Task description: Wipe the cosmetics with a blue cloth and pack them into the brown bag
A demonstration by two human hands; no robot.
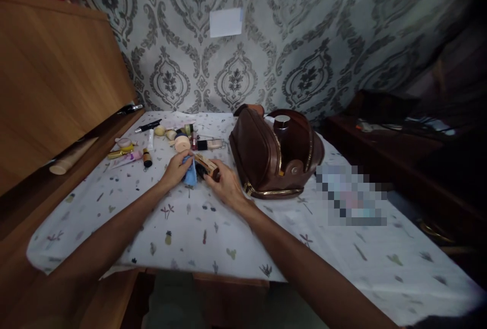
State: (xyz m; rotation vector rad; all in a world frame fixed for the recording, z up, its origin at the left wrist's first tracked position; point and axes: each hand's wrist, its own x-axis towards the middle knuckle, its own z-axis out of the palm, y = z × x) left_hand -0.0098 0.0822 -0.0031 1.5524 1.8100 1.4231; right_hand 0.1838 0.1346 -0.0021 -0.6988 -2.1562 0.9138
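My left hand [177, 168] grips a small blue cloth [189, 172] and presses it against a gold-and-dark compact case [207, 164]. My right hand [225, 183] holds that case from the other side, just above the white patterned tablecloth [190, 227]. An open brown leather toiletry bag [272, 154] stands right of my hands, with a dark silver-capped jar [282, 125] inside it.
Several cosmetics lie behind my hands: a foundation bottle [210, 144], a round sponge [182, 142], tubes [125, 157], a black pen [147, 126]. A wooden cabinet [57, 75] rises on the left. A dark sideboard [399, 136] stands on the right.
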